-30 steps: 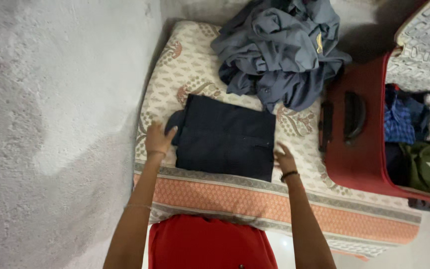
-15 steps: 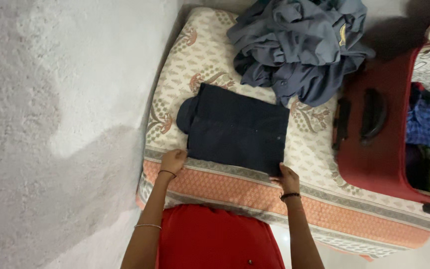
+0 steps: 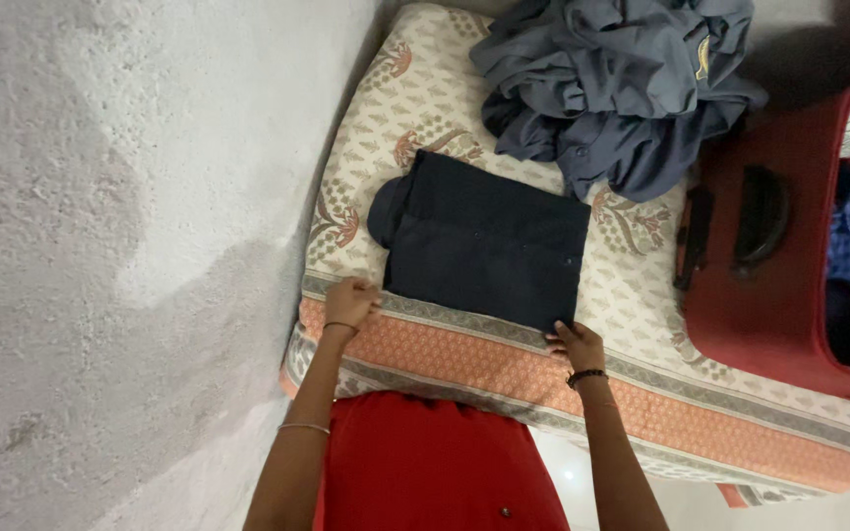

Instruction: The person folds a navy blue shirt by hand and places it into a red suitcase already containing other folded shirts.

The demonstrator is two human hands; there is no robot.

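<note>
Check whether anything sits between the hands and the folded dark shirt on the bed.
Nothing visible does. The left hand and right hand are already at the near corners of the folded dark shirt, which lies flat on the patterned bedspread. The pile of grey clothes lies beyond the shirt, away from both hands.

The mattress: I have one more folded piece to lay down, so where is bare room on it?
Free: the orange border strip between the right hand and the red suitcase, and the patterned patch between the wall and the folded dark shirt. Crowded: the far end under the grey clothes heap, and the shirt's near edge, where both hands, the left hand included, rest.
</note>
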